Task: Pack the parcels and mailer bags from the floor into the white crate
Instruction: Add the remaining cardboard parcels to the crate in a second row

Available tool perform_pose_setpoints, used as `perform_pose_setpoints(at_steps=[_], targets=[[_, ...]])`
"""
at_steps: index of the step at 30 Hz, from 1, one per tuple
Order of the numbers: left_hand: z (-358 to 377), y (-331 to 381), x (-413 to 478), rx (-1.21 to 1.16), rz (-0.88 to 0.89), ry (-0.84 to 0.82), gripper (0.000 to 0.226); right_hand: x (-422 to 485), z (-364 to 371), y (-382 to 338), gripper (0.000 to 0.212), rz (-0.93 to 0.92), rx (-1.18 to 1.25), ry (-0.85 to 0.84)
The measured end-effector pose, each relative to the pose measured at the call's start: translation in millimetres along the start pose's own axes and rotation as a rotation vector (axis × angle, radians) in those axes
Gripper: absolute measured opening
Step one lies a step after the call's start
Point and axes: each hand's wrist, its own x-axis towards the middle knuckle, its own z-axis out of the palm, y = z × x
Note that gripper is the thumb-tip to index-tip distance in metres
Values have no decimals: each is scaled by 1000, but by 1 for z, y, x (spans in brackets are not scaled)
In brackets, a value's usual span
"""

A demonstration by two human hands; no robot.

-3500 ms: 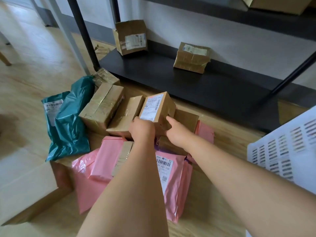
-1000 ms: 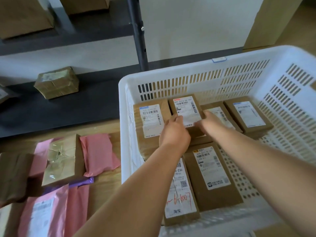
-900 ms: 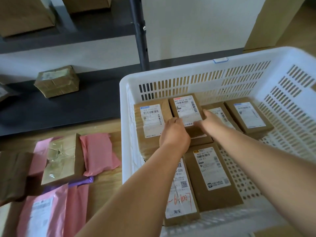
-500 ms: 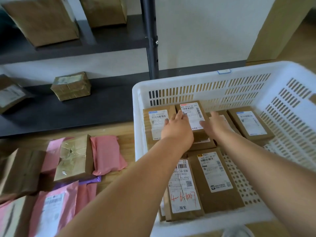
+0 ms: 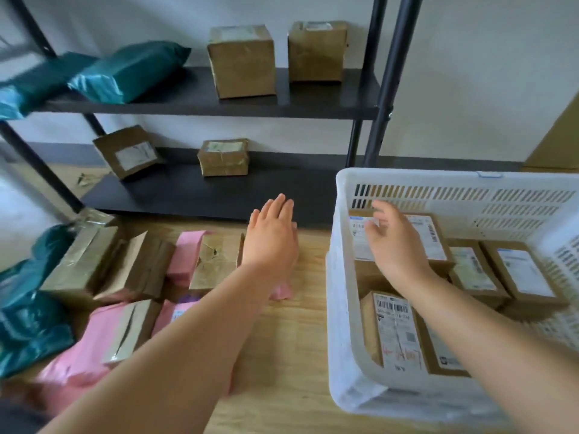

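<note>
The white crate (image 5: 341, 308) stands on the floor at the right and holds several brown labelled parcels (image 5: 520, 274). My right hand (image 5: 393, 242) hovers open inside it, above the back-left parcels. My left hand (image 5: 272, 236) is open and empty outside the crate, over the floor next to a taped brown parcel (image 5: 216, 261). On the floor at the left lie more brown parcels (image 5: 94, 264), pink mailer bags (image 5: 91, 346) and green mailer bags (image 5: 28, 321).
A dark metal shelf unit (image 5: 219, 101) stands behind the pile, carrying brown boxes (image 5: 241, 59) and green bags (image 5: 125, 70), with two more boxes on its bottom board (image 5: 222, 156). Bare wooden floor (image 5: 282, 355) lies between pile and crate.
Both hands let go of the small labelled parcel, now lying in the crate. My left hand has swung out of the crate to the left; the view has turned left and up.
</note>
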Motion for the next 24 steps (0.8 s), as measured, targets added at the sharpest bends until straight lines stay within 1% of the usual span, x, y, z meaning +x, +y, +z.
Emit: perform_pose_setpoints(at_steps=[2,4,6,9,12,15,18,20,24], targets=[[-6,-50,-14,0,-101,5,50,-12,19,-25,41,-77,-15,-22],[-5,-85,-26,3,-197,8,50,-16,34,-46,40,-108,0,-67],[0,-122,-38,30,-305,-8,48,-17,64,-65,41,-109,17,-137],[11,-167,-48,41,-466,-72,43,-22,121,-78,45,-46,-5,-282],[30,-199,-53,20,-538,-137,40,-32,175,-75,49,64,-81,-427],[48,-218,-50,-88,-627,-195,36,-43,224,-63,56,170,-62,-561],[66,-229,-45,-201,-676,-225,46,-41,266,-42,65,222,-81,-625],[76,-236,-43,-245,-699,-217,52,-38,281,-41,64,281,-82,-630],[94,-250,-36,-346,-802,-178,45,-28,301,-41,61,336,-198,-669]])
